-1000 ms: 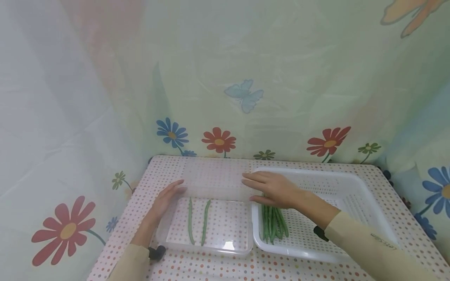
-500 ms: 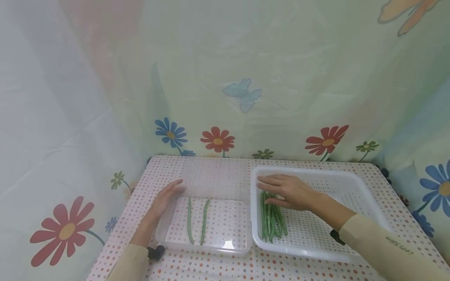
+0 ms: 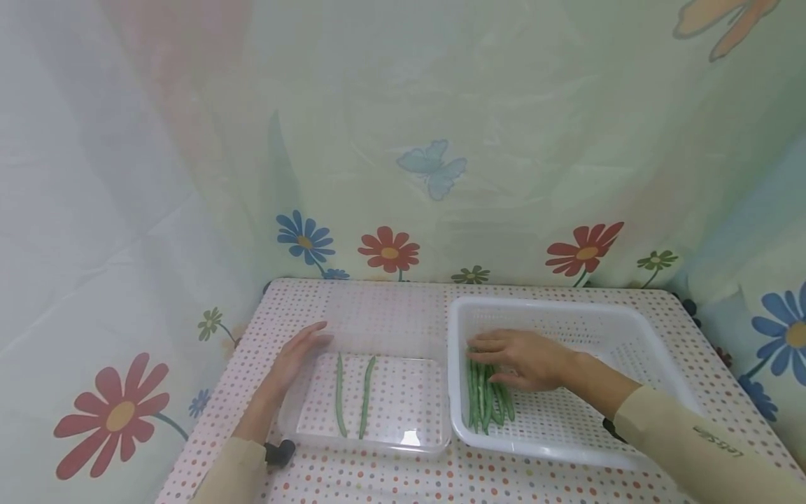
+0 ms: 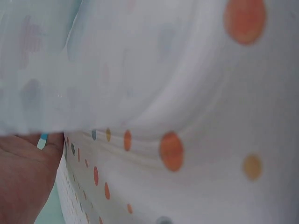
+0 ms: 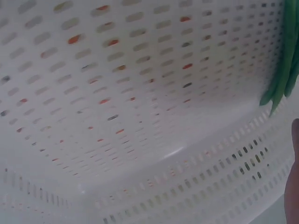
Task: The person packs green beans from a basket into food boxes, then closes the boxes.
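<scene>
A clear plastic container (image 3: 362, 446) holds two green beans, a left one (image 3: 340, 399) and a right one (image 3: 367, 397), lying apart and lengthwise. My left hand (image 3: 294, 360) rests along its left side with the fingers extended; in the left wrist view the container's cloudy wall (image 4: 117, 70) rises beside that hand. Right of it, a white perforated basket (image 3: 560, 453) has a bunch of green beans (image 3: 483, 406) along its left wall. My right hand (image 3: 525, 357) reaches over their far ends, thumb apart from the loosely bent fingers. Bean tips (image 5: 278, 88) show in the right wrist view.
A translucent panel (image 3: 387, 315) extends behind the clear container. Both containers stand side by side on a dotted tablecloth (image 3: 352, 483). Behind the table hangs a flowered curtain (image 3: 504, 210), which also closes off both sides.
My right hand has moved from above the basket's left rim rightward and down into the basket, onto the bunch of beans. The left hand has stayed at the container's side.
</scene>
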`<state>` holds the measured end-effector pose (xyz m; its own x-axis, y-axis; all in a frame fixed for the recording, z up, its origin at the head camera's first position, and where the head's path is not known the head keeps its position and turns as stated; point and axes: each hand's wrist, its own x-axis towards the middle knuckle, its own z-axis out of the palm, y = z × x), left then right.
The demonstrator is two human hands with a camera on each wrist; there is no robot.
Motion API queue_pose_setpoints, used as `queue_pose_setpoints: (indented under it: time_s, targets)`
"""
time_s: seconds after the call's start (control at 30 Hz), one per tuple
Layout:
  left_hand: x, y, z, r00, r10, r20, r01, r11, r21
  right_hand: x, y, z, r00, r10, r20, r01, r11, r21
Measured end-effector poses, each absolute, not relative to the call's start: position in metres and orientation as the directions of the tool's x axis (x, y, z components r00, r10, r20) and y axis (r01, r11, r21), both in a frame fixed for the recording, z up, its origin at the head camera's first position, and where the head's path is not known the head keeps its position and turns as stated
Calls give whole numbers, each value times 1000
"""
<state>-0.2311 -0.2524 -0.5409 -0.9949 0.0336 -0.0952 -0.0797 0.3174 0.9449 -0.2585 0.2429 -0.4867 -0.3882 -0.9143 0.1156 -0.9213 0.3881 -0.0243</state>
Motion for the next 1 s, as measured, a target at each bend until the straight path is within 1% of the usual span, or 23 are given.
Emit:
queue_pose_setpoints:
  time_s: [0.17,0.23,0.3,0.57,0.77,1.0]
  targets:
    - [-231,-252,-540,-995,33,-93,-77,329,941,-252,247,-493,-395,-917,-55,-916,398,-57]
    - [-231,-252,-539,-995,33,-91,-75,331,941,-251,248,-496,-398,-913,-93,-912,405,-64]
    - [-230,-252,-539,-995,31,-93,-77,332,940,-249,249,-499,-396,-912,-104,-913,403,-62]
    - [-230,-252,-540,-994,32,-100,-85,327,941,-250,253,-507,-363,-931,-44,-931,364,-15]
    - [-230,-252,-540,-994,31,-101,-86,321,943,-252,255,-507,-339,-940,36,-940,340,12]
    - [-231,-252,-541,-994,20,-109,-97,329,939,-254,257,-512,-272,-950,151,-961,277,12]
